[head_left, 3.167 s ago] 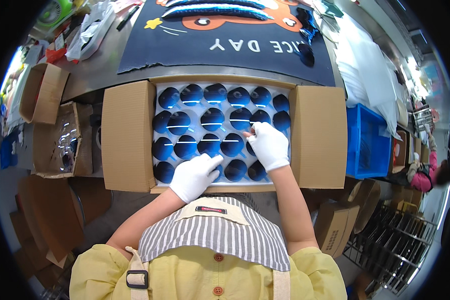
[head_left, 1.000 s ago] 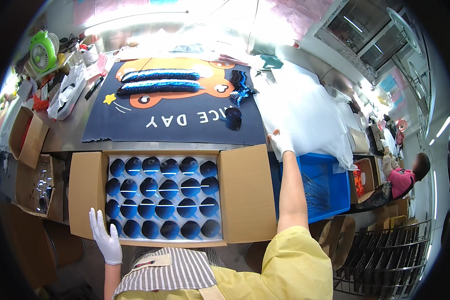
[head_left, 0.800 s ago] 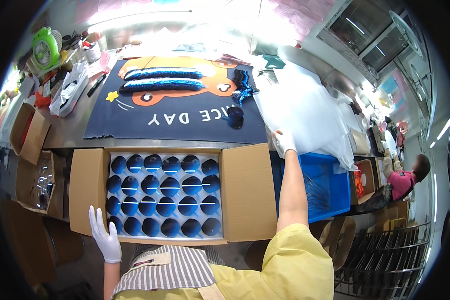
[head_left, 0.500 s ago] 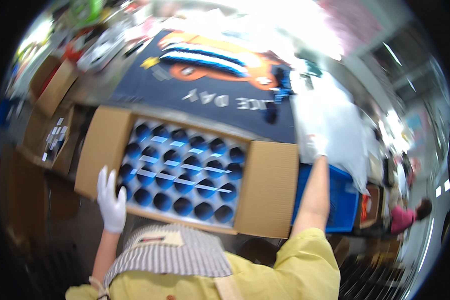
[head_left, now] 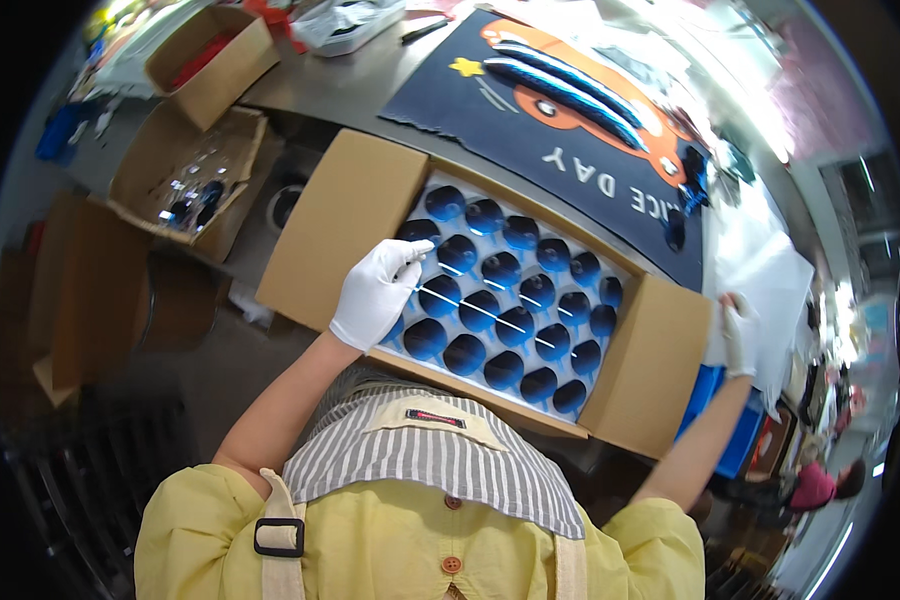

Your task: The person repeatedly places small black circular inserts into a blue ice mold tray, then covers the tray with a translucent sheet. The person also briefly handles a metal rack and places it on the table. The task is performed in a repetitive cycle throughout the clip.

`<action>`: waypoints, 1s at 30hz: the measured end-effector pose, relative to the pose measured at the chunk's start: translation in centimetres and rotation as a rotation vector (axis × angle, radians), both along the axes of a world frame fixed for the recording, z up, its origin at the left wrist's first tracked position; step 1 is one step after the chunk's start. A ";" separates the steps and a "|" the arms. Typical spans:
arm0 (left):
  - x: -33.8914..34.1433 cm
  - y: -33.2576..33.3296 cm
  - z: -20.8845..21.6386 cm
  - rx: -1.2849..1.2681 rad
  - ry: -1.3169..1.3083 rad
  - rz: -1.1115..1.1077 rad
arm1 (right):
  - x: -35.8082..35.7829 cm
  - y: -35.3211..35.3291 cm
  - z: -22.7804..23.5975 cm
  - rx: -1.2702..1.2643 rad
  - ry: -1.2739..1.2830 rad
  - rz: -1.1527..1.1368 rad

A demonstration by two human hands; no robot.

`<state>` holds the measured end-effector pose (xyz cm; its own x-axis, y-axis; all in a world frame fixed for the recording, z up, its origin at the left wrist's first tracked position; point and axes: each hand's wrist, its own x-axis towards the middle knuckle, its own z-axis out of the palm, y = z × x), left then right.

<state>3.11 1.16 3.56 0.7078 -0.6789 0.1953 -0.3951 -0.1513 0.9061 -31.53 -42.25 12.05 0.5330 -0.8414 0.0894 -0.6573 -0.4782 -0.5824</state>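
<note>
My left hand (head_left: pixel 375 298), fingers bunched, has swung over the dark lenses (head_left: pixel 537 290) by the left edge of the box (head_left: pixel 650 365), back among the rows; my right hand (head_left: pixel 738 335) reaches white sheets (head_left: pixel 772 270). Both grips: unclear.

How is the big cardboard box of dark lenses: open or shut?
Open: its side flaps spread outward, and dark lenses show inside.

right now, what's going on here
A person has an open cardboard box in front of them, with rows of dark round lenses in it. Their gloved left hand is over the box's left side, at the lenses. The gloved right hand is at the edge of the white sheets; whether it grips one is unclear.
</note>
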 end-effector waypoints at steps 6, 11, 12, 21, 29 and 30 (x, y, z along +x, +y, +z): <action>-0.9 -7.4 1.4 0.123 0.634 -0.524 | 14.2 18.5 -3.4 -0.389 -0.145 0.642; -0.8 -10.1 -0.3 0.147 0.740 -0.384 | 18.8 27.2 -5.2 1.073 -0.385 0.210; -0.2 -9.4 -0.9 0.123 0.718 -0.319 | 17.7 27.2 -5.2 1.038 -0.481 0.161; 2.3 -4.2 -1.1 0.342 0.186 -0.024 | 9.2 24.3 -10.9 0.842 -0.473 -0.249; -1.0 -6.8 0.6 0.450 -0.696 -0.523 | 13.5 20.1 -8.8 -0.418 -0.068 0.186; -0.8 -7.6 -0.2 0.494 -0.708 -0.603 | 14.6 19.2 -9.0 -0.419 0.035 0.243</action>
